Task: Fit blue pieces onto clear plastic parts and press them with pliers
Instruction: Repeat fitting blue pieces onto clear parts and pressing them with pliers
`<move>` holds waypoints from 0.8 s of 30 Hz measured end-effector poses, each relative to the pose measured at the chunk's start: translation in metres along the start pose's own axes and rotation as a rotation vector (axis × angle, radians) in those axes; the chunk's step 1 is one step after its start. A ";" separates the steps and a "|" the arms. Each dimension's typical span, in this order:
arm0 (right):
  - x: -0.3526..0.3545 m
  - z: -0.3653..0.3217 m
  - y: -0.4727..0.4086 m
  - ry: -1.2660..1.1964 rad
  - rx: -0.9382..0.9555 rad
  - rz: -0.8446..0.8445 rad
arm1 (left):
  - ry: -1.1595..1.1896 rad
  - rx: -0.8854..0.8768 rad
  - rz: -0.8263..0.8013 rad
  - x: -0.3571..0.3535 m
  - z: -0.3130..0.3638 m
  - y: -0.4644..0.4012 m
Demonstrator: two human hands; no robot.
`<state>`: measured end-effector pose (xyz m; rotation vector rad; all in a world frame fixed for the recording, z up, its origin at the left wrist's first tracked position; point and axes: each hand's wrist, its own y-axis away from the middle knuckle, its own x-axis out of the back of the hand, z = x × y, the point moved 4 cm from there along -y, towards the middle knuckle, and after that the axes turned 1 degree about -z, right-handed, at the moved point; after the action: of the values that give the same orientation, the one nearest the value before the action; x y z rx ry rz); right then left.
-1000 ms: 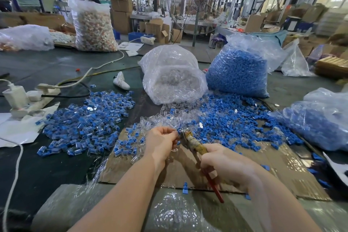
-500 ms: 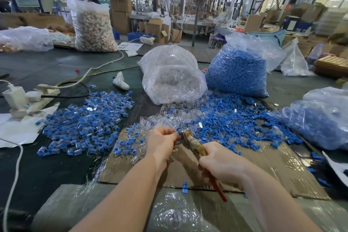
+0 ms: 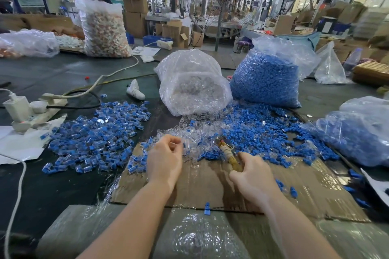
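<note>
My right hand [image 3: 251, 176] grips the pliers [image 3: 226, 150] by the handles, jaws pointing up and left over the scattered pieces. My left hand [image 3: 165, 159] hovers over the loose clear plastic parts [image 3: 190, 135] with its fingers curled toward the thumb; whether it pinches a part I cannot tell. Loose blue pieces [image 3: 259, 130] lie spread to the right of the clear ones. A heap of fitted blue-and-clear pieces [image 3: 94, 139] sits to the left. Both hands work above a flat cardboard sheet [image 3: 210, 185].
A clear bag of clear parts [image 3: 193, 84] and a bag of blue pieces [image 3: 267, 78] stand behind the piles. Another bag with blue pieces [image 3: 357, 134] lies at the right. A power strip with plugs and cables [image 3: 31, 109] is at the left. A person sits behind a far bag [image 3: 103, 27].
My hands have come apart: the pliers have drawn away to the right from my left hand, which has shifted slightly left over the clear parts.
</note>
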<state>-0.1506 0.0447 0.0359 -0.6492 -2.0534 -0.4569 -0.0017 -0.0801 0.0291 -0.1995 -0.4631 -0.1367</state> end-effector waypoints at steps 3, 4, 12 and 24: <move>0.006 0.011 -0.003 0.289 -0.050 0.165 | -0.272 -0.037 0.137 0.022 -0.016 -0.006; 0.005 0.014 -0.004 0.335 -0.060 0.188 | -0.324 -0.030 0.166 0.027 -0.022 -0.008; -0.003 0.032 -0.007 0.495 -0.072 0.297 | -0.517 -0.018 0.187 0.037 -0.041 -0.014; -0.010 0.036 -0.004 0.529 -0.056 0.325 | -0.273 -0.324 0.069 -0.007 -0.015 0.008</move>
<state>-0.1720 0.0582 0.0087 -0.7834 -1.4124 -0.4391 -0.0003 -0.0754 0.0117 -0.5561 -0.7049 -0.1172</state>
